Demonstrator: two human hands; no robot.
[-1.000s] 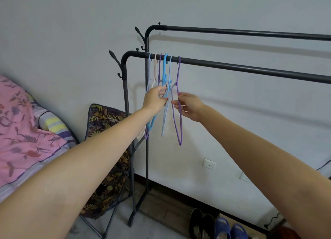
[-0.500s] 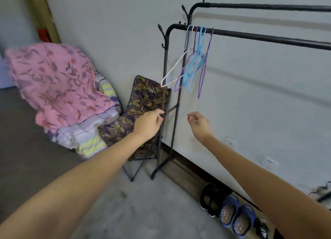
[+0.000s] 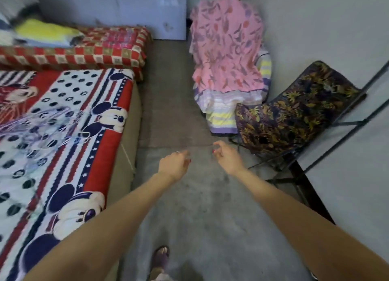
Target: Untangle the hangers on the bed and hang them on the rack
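A tangle of thin pale purple, white and blue hangers lies on the bed, which has a red, white and navy cartoon-mouse cover, at the left. My left hand and my right hand hang out in front of me over the grey floor, both empty with loosely curled fingers. Only the dark legs of the rack show at the right edge; its rails and the hung hangers are out of view.
A folding chair with a dark leaf-print seat stands by the rack legs. Behind it a pink flowered cloth drapes over striped bedding. A second bed with a red checked cover lies at the back left. My foot is on the floor.
My hands let go of the hangers on the rail and dropped empty. My view swung left and down from the rack to the bed and floor.
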